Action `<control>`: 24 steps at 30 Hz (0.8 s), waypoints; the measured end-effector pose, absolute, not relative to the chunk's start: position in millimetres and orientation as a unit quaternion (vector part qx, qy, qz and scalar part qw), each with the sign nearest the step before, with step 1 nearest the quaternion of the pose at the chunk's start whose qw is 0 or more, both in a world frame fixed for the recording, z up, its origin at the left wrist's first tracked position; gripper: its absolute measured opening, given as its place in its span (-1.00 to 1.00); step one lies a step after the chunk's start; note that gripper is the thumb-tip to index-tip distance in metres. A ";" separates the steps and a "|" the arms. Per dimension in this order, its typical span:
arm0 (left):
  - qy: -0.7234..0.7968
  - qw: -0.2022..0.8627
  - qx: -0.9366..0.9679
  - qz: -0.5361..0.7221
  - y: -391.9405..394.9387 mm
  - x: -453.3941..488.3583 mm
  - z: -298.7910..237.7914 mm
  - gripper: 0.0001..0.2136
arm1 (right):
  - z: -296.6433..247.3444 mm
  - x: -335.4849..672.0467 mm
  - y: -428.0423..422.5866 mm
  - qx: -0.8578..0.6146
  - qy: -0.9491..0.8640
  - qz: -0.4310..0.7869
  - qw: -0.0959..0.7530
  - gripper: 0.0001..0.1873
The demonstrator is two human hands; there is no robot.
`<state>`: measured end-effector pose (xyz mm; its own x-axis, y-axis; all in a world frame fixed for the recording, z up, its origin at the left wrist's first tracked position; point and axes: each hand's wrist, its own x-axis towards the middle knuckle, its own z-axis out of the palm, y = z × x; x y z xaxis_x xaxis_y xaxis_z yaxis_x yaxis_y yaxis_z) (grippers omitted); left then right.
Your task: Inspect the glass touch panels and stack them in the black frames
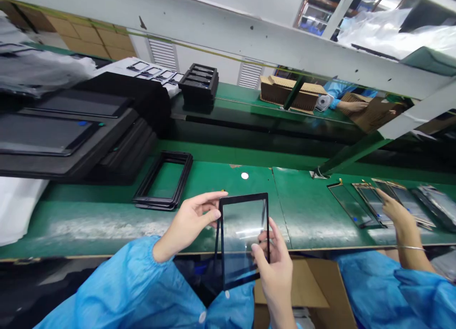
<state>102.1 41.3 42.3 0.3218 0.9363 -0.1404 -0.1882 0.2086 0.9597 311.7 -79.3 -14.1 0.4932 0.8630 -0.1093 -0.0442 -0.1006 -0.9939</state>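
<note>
A clear glass touch panel with a black border is held up over the bench's front edge, tilted a little. My left hand pinches its upper left corner between thumb and fingers. A thin dark strip shows behind the panel's left edge; whether it is a second part I cannot tell. My right hand grips the lower right side, thumb on the front face and fingers behind, seen through the glass. To the left, a small stack of black rectangular frames lies on the green bench.
Dark foam trays bearing panels are piled at left. Black trays stand on the back shelf. At right, a co-worker's hand touches a row of panels. A cardboard box sits below the bench edge. A green-and-white post rises at right.
</note>
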 end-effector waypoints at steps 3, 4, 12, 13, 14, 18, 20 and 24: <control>0.403 0.677 0.441 0.429 40.0 102.4 37.6 -0.53 | -15.5 308.2 -79.8 -0.635 -0.319 0.387 0.587 -0.22; 0.405 0.679 0.436 0.430 40.0 102.4 36.2 -0.53 | -15.1 307.6 -79.5 -0.633 -0.317 0.391 0.588 -0.21; 0.407 0.683 0.426 0.431 40.0 101.8 29.2 -0.55 | -0.4 306.6 -76.2 -0.629 -0.285 0.427 0.583 -0.19; 0.408 0.684 0.425 0.430 39.9 101.7 29.0 -0.55 | 1.0 306.5 -76.0 -0.630 -0.284 0.427 0.584 -0.19; 0.409 0.684 0.425 0.429 39.8 101.8 29.0 -0.55 | 2.0 306.4 -75.7 -0.630 -0.283 0.428 0.583 -0.18; 0.406 0.687 0.416 0.435 40.0 103.4 29.2 -0.56 | 1.5 306.3 -74.7 -0.631 -0.282 0.430 0.580 -0.15; 0.401 0.691 0.412 0.438 40.1 104.3 28.9 -0.56 | 0.4 306.2 -74.4 -0.631 -0.283 0.429 0.581 -0.15; 0.399 0.690 0.412 0.442 38.7 104.3 27.1 -0.56 | 0.1 306.0 -74.7 -0.633 -0.291 0.420 0.582 -0.17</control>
